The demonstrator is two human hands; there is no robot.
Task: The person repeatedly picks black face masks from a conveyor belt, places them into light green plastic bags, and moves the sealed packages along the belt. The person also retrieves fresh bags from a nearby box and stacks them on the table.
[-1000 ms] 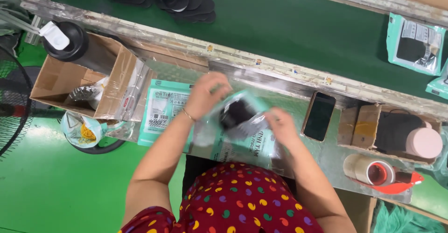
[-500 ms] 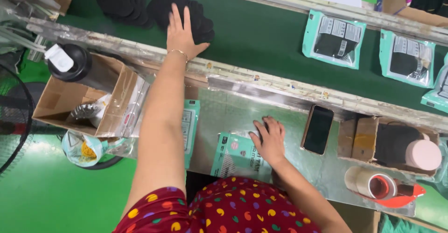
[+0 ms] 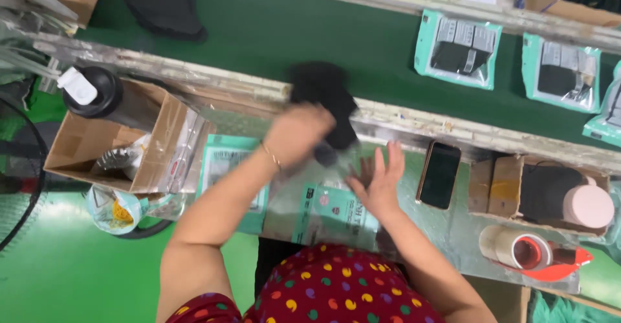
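Note:
My left hand [image 3: 297,134] grips a stack of black fabric pieces [image 3: 323,96] and holds it above the near edge of the green conveyor belt [image 3: 336,32]. My right hand [image 3: 378,180] is open, fingers spread, over a clear and teal plastic bag [image 3: 333,210] lying on the metal worktable [image 3: 446,229]. The image is blurred around both hands. Another black fabric pile [image 3: 165,9] lies on the belt at the far left.
Filled teal bags [image 3: 459,50] [image 3: 563,70] ride on the belt at right. A phone [image 3: 440,175], a cardboard holder with a pink-lidded jar [image 3: 585,205] and a tape roll [image 3: 514,248] sit at right. A cardboard box [image 3: 71,148] with a black bottle [image 3: 94,90] stands left.
My left hand came back from the far pile on the belt, carrying black fabric pieces toward the table. My right hand lifted off the bag and opened.

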